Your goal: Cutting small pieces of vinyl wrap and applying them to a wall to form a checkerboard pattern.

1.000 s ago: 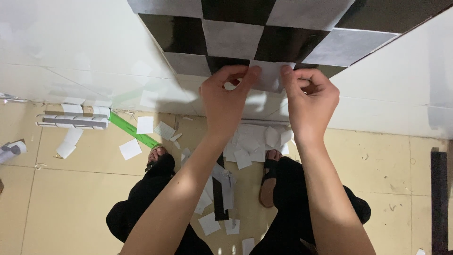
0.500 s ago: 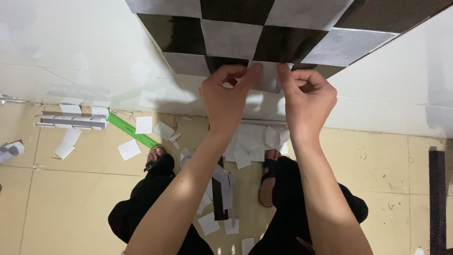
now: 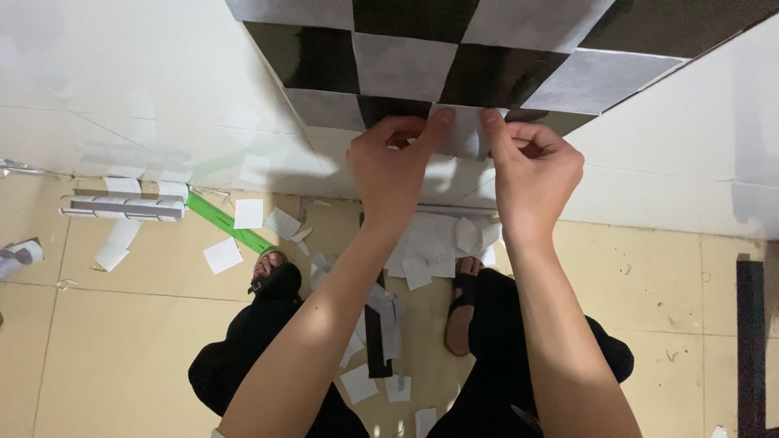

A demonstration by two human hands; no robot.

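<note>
L hand & R hand pinch white square at checkerboard's bottom edge.

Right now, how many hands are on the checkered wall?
2: left hand and right hand, side by side pinching a pale square sticker at the pattern's bottom edge.

the checkered wall runs off the top edge, so its full pattern cannot be seen. the left hand and right hand cover the lower part of the pale tile. both elbows fall below the frame.
</note>
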